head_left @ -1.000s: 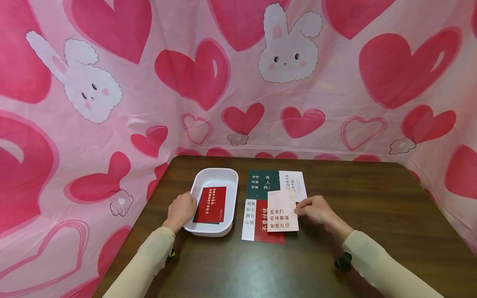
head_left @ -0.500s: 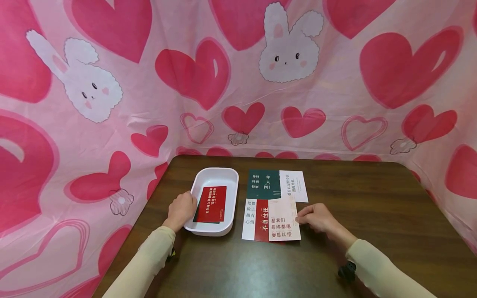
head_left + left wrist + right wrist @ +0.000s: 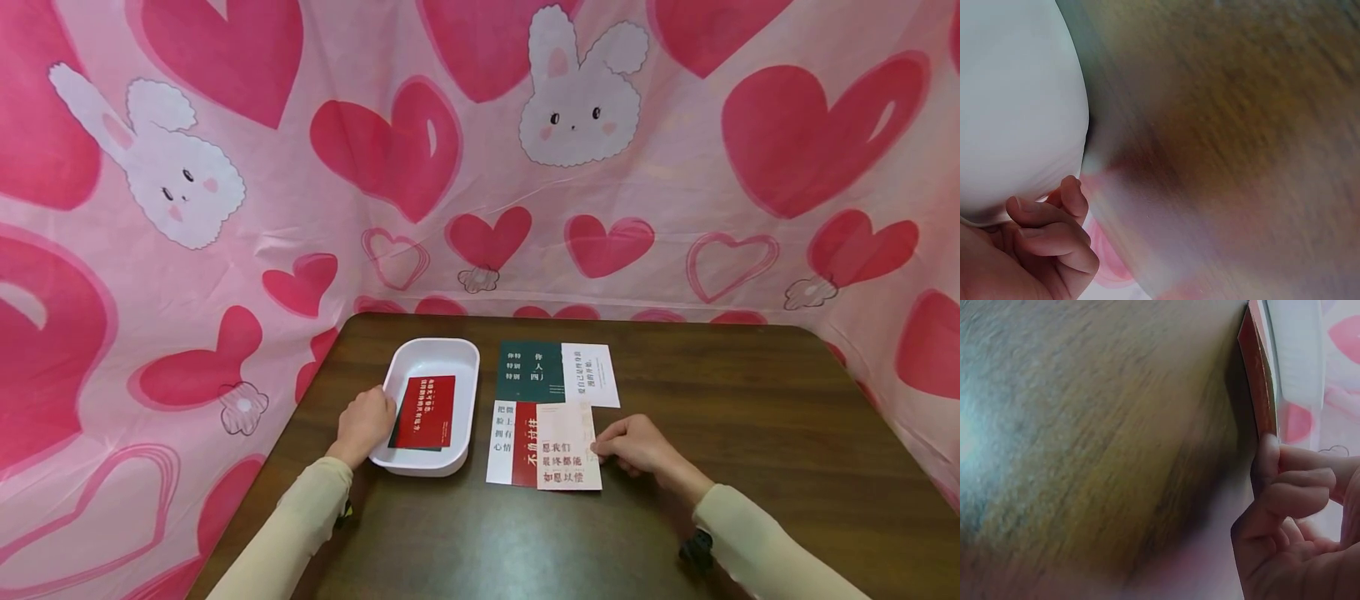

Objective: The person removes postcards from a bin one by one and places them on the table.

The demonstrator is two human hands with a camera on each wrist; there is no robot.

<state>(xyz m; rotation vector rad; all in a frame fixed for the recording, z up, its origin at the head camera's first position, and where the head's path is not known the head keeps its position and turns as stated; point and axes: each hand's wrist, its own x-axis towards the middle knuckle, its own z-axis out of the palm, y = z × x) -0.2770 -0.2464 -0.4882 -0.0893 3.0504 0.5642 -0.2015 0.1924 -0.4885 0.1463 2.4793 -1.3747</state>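
My right hand point(image 3: 637, 442) pinches a pale pink card point(image 3: 564, 429) at its right edge. The card lies over much of a red card point(image 3: 525, 467) and hides its right part. In the right wrist view, thumb and finger hold the card point(image 3: 1259, 381) by its edge, tilted up from the table. With curled fingers, my left hand point(image 3: 366, 425) grips the left rim of a white plastic tray point(image 3: 471, 400). Inside the tray, a red card point(image 3: 431, 412) rests over a dark green one point(image 3: 408, 450). The left wrist view shows the fingers at the tray's wall point(image 3: 1022, 106).
A dark green card point(image 3: 528, 375) and a white card point(image 3: 592, 375) lie behind the pink one, and another white card point(image 3: 500, 454) is beside the red. All are on a brown wooden table point(image 3: 750, 400). A pink heart-and-rabbit cloth point(image 3: 660, 183) hangs behind and at the sides.
My right hand has brought the pink card toward the front of the table, uncovering the white card at the back and covering more of the red one. Left hand and tray stay put.
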